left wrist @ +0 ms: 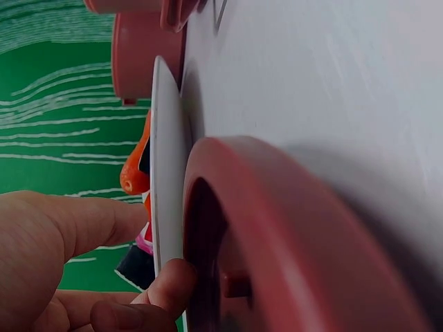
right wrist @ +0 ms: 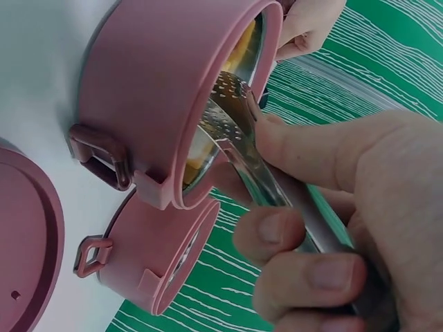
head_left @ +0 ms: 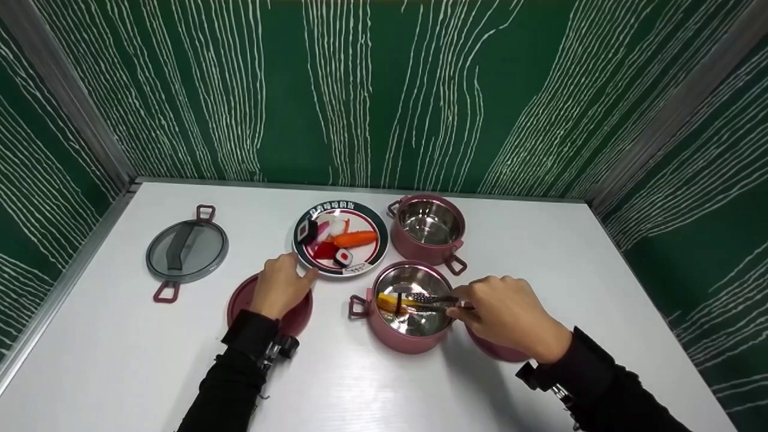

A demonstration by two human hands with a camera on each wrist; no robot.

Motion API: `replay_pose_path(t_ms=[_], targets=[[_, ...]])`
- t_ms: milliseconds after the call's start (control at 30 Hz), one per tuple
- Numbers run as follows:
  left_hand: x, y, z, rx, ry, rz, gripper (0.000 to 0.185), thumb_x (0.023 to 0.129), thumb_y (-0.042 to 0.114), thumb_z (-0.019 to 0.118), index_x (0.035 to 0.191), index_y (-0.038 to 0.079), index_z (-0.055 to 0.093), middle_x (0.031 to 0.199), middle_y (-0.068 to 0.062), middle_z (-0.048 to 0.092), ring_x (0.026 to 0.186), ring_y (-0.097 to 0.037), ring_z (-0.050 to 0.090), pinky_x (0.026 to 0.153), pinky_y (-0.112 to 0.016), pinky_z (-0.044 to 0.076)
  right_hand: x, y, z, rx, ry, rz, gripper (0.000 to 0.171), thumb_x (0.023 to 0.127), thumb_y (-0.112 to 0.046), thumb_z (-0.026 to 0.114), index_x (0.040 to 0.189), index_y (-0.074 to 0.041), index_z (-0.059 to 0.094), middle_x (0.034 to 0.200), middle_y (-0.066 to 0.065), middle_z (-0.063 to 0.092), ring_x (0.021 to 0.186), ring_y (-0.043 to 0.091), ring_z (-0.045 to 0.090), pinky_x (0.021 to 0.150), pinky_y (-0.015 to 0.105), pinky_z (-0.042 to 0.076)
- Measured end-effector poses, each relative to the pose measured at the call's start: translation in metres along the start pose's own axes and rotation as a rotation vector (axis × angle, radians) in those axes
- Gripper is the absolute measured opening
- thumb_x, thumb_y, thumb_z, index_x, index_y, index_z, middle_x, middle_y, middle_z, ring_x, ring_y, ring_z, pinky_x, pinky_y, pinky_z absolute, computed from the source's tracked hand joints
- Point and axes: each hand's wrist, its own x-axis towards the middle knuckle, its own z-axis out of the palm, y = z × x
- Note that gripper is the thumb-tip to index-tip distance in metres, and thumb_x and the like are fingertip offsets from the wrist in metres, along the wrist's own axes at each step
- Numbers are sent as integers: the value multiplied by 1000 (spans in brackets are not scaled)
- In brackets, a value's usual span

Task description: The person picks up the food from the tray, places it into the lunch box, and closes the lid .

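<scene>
My right hand (head_left: 507, 312) grips metal tongs (right wrist: 266, 176) with perforated tips. They reach into the nearer pink pot (head_left: 402, 343), at a yellow toy food piece with a dark band (head_left: 389, 303); whether the tips squeeze it I cannot tell. At the near left edge of a round plate (head_left: 380, 225), my left hand (head_left: 281, 288) pinches the rim between thumb and finger, as the left wrist view shows. On the plate lie a toy carrot (head_left: 355, 239), sushi rolls (head_left: 343, 257) and other toy food pieces.
Behind the nearer pot stands a second pink pot (head_left: 427, 251). A glass lid (head_left: 207, 252) with two handles lies far left. One dark pink lid (head_left: 239, 300) is beneath my left hand, another (head_left: 501, 353) beneath my right. Green walls enclose the white table (head_left: 360, 396).
</scene>
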Motion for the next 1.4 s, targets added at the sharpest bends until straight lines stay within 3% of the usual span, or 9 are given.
replay_pose_path(t_ms=[367,667,833,1067,1167,1267,1400], targets=[[-1,3,-1,1,6,11,43,96,23,75,120,-12,73,107,-29,77,101,-42,77,87,-56,62,1,1,-9,24,5,15,21,94,-32,83,110,-19,84,78,-5,74,58,9,49,46,31,41],[-1,2,-1,-3,8,14,43,96,22,76,122,-13,72,110,-30,77,103,-44,76,90,-57,62,9,0,-20,34,11,36,29,94,-36,83,117,-17,83,78,-2,77,63,14,66,50,42,53],[0,2,0,1,10,17,43,97,22,76,121,-13,72,111,-30,77,106,-45,76,91,-57,62,17,0,-22,6,46,28,30,94,-36,83,118,-17,82,73,-2,72,61,16,64,49,43,51],[-1,1,-1,0,6,5,43,97,22,76,122,-12,72,112,-29,77,107,-45,76,91,-57,62,36,-2,-20,-13,74,17,38,93,-37,84,126,-17,80,84,4,77,63,21,66,50,43,53],[0,2,-1,-4,2,-1,43,97,24,76,122,-11,73,111,-30,77,106,-45,76,90,-57,62,47,-3,-19,-24,97,6,34,93,-36,85,120,-16,80,81,4,76,61,22,65,48,42,52],[0,2,-1,-5,0,-8,42,96,26,77,119,-10,74,107,-29,77,104,-44,76,87,-57,61,58,-3,-17,-43,106,-1,26,93,-37,85,102,-13,79,74,4,70,58,22,60,46,42,51],[0,1,-2,-7,1,-20,40,96,26,77,116,-9,75,105,-28,77,102,-44,76,85,-57,61,75,-6,-15,-77,89,-3,31,94,-41,84,98,-11,76,71,5,66,55,25,57,46,45,51]])
